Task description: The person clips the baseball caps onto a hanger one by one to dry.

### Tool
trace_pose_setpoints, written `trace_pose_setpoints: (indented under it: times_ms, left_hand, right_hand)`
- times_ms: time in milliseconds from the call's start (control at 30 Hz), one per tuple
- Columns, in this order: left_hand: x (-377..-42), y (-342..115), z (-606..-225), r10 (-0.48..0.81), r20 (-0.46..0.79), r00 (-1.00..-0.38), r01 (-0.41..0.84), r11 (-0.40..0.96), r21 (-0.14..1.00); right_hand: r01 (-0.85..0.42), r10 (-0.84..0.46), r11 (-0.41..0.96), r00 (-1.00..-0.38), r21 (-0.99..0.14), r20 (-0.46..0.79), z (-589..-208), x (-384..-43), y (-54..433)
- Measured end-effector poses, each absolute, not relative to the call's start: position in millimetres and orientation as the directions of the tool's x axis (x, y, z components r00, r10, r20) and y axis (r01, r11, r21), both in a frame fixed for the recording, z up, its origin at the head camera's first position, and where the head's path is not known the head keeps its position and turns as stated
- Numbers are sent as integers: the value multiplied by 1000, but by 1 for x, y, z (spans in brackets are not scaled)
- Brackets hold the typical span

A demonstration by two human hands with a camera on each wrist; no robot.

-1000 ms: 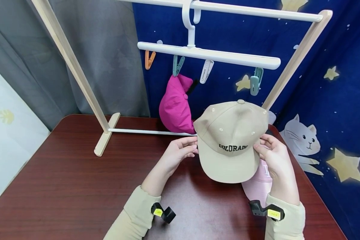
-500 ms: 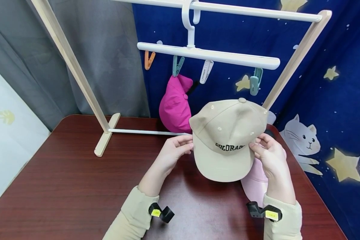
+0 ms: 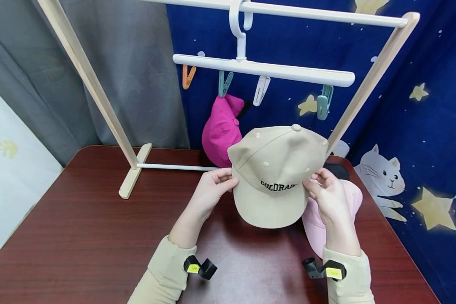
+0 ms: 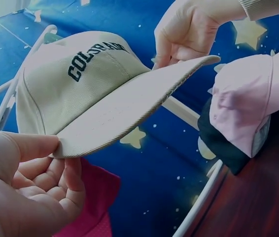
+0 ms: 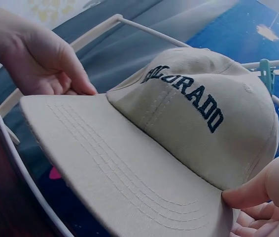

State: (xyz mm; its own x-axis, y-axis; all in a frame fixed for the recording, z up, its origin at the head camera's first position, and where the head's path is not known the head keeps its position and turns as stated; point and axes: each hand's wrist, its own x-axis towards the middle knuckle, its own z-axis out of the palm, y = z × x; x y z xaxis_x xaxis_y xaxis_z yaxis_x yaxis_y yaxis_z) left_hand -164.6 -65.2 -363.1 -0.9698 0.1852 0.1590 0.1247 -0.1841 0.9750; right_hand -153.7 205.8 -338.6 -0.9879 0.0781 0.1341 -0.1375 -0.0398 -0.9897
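Drifting leftward across the head view since the earlier frame, the beige cap (image 3: 279, 169) is now sitting right of centre between the left hand (image 3: 209, 192) and the right hand (image 3: 328, 196), and more of the pink cap (image 3: 315, 234) is showing. Blue star-patterned curtain (image 3: 289, 38) is filling the upper right, and a dark red table (image 3: 91, 219) is spreading across the lower part. Standing on it, a rack (image 3: 372, 80) is reaching toward both upper corners. From its top rail a white hanger (image 3: 266, 69) is hanging in the upper middle. Brim toward the bottom of the frame, the beige cap is displaying black COLORADO lettering and partly covering the magenta cap (image 3: 219, 135), which is hanging near the centre from a teal clip (image 3: 225, 84). At lower right the pink cap is resting, a dark item (image 3: 337, 170) showing just behind it. Each hand is pinching one side of the beige brim, thumb on top, fingers curling beneath. An orange clip (image 3: 188, 77), a white clip (image 3: 261, 90) and a second teal clip (image 3: 322, 105) are dangling from the hanger.
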Motion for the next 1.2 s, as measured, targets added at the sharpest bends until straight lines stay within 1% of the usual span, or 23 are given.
trace_pose_setpoints:
  times_ms: [267,533,800,1033,1200]
  left_hand:
    - [-166,-68,-361,180,171,-969,133,-209,969]
    - [-165,-70,-360,157,134,-978,92,-248,964]
    - [-166,-75,-354,170,143,-975,102,-230,968]
    - [-166,-80,-345,188,167,-968,131,-189,973]
    - [-168,-84,-341,198,168,-966,136,-168,976]
  right_hand:
    - [-120,126,-64,-986,-991,111,-343,-156,197]
    - [-89,102,-61,-991,-994,82,-346,-158,193]
    - [-103,83,0,-991,-995,102,-345,-160,192]
    - [-137,52,103,-988,-985,143,-343,-162,192]
    - [-142,37,162,-988,-977,150,-340,-163,191]
